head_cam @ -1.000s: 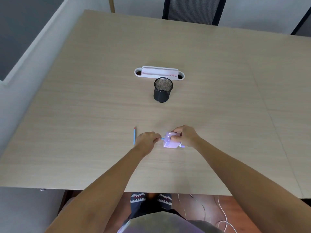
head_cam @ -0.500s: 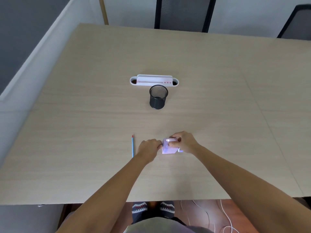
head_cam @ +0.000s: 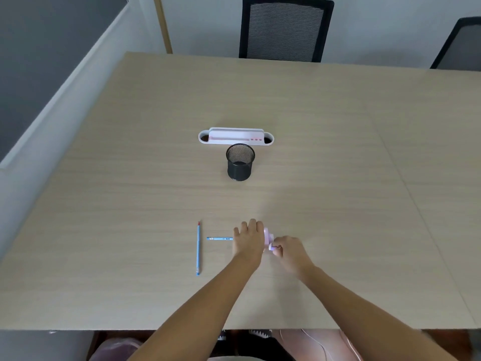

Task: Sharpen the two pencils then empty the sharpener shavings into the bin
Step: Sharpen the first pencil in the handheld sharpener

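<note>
A small lilac pencil sharpener [head_cam: 268,237] sits on the table near the front edge, mostly hidden by my hands. My left hand [head_cam: 248,239] rests over its top and holds it down. My right hand [head_cam: 287,250] pinches the crank handle at its right side. A blue pencil [head_cam: 220,238] lies level and sticks out to the left from under my left hand; its far end is hidden. A second blue pencil [head_cam: 198,248] with a red tip lies loose on the table, pointing away from me, left of both hands.
A black mesh cup [head_cam: 240,162] stands mid-table with a white desk organiser [head_cam: 235,136] just behind it. Two black chairs [head_cam: 285,28] stand at the far edge. A wall runs along the left. Cables lie on the floor below the near edge.
My left hand moved from the pencil onto the top of the sharpener. My right hand shifted from the sharpener's body to its crank on the right. The pencil's shaft now shows at the left.
</note>
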`<move>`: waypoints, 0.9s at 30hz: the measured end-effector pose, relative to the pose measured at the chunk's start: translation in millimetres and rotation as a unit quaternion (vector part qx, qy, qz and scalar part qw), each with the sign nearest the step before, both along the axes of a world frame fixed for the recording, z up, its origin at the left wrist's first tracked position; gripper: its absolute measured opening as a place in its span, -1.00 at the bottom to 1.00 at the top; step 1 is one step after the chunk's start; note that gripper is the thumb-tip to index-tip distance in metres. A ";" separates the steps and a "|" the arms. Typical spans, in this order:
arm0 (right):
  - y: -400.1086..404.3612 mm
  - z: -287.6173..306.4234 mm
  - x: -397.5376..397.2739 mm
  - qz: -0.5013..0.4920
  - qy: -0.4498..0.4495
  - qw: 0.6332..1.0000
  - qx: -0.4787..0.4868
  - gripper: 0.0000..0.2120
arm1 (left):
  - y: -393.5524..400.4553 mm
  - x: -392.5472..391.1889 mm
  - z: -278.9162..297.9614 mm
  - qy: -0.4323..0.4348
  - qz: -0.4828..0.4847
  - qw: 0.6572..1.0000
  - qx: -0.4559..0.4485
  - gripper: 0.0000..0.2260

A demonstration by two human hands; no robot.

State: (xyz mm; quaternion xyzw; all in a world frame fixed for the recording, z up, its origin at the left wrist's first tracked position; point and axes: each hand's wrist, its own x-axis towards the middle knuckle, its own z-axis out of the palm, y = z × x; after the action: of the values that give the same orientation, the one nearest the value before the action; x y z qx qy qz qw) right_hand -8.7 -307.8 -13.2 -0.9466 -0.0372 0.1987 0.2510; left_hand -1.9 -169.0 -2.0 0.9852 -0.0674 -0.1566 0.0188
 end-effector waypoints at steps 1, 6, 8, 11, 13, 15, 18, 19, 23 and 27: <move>-1.1 -4.8 1.4 0.007 0.011 1.000 -0.002 -0.90 | -2.3 -0.2 2.3 -0.007 0.006 1.000 0.010 -0.42; -4.0 -12.3 10.2 0.053 0.016 0.998 -0.020 -0.86 | -13.0 3.5 4.3 -0.025 0.024 0.999 0.025 -0.42; -3.9 -12.0 11.0 0.072 0.022 0.997 -0.028 -0.84 | -13.4 2.0 3.2 -0.028 0.044 0.998 0.029 -0.39; -3.5 -9.0 9.8 0.106 0.031 0.993 -0.040 -0.84 | -14.2 4.2 -2.9 -0.062 0.042 0.997 0.025 -0.43; -4.5 -0.8 6.3 0.139 0.044 0.987 -0.059 -0.85 | -14.5 4.5 -2.7 -0.070 0.034 0.997 0.027 -0.44; -8.7 6.1 1.5 0.150 0.051 0.986 -0.058 -0.81 | -14.3 5.6 -1.5 -0.067 0.024 0.997 0.025 -0.46; -15.3 29.8 -1.4 0.164 0.019 0.985 -0.042 -0.80 | -11.5 6.3 -3.7 -0.074 0.002 0.997 0.010 -0.51; -17.4 36.7 1.1 0.174 -0.009 0.984 -0.031 -0.80 | -10.2 6.3 -5.8 -0.077 -0.007 0.997 0.009 -0.49; -27.5 47.5 11.3 0.219 -0.092 0.971 -0.018 -0.83 | -8.9 9.3 -12.6 -0.066 -0.016 0.998 -0.016 -0.43; -29.7 34.6 29.9 0.177 -0.154 0.972 -0.005 -0.92 | -9.6 10.4 -10.7 -0.091 -0.027 0.995 -0.012 -0.56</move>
State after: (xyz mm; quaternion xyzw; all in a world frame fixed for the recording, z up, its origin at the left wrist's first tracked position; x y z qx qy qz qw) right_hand 21.3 -337.5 21.3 -0.9455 -0.2411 0.0923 0.1983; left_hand 8.5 -178.5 -12.8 0.9929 -0.0971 -0.0660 0.0202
